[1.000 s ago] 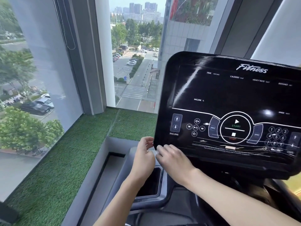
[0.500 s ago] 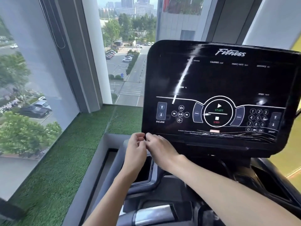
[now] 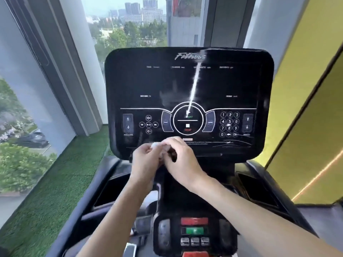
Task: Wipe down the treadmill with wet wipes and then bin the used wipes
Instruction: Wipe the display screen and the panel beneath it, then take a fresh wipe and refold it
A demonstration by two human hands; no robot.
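Head camera view, looking down along two bare forearms. The left hand (image 3: pixel 145 160) and right hand (image 3: pixel 182 162) meet with fingers curled, both pinching a small crumpled white wad, apparently a wet wipe (image 3: pixel 157 145), though motion blur softens it. The wad sits at the fingertips of both hands, in front of the bottom edge of the treadmill's black console (image 3: pixel 187 84), which rises just above and behind them. Below the wrists, nearer the person, is a control panel (image 3: pixel 194 230) with red and green buttons. Left of the left hand lies artificial grass (image 3: pixel 46 182) along a window (image 3: pixel 27 89); right of the right hand stands a yellow wall (image 3: pixel 306 108).
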